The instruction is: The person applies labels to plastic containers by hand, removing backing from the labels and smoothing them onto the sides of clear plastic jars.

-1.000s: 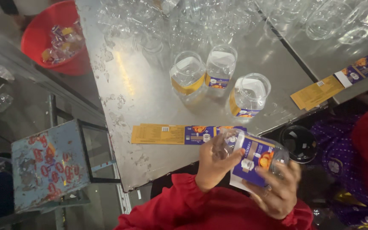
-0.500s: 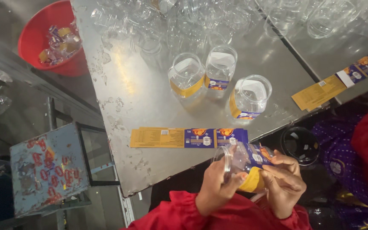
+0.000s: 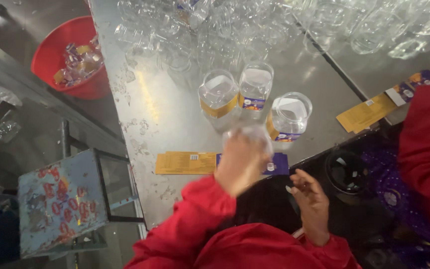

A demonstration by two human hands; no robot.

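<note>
left hand [image 3: 240, 162] grip holds clear jar [image 3: 255, 135] | right hand [image 3: 310, 197] grip wide | labelled jars [image 3: 255, 92] just beyond

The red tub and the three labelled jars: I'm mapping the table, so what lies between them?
In the head view, between the red tub and the labelled jars lies bare scratched metal table; unlabelled clear jars crowd farther back.

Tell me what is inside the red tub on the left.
The red tub holds a heap of crumpled clear wrappers with yellow scraps. Whatever lies beneath that heap is covered.
</note>
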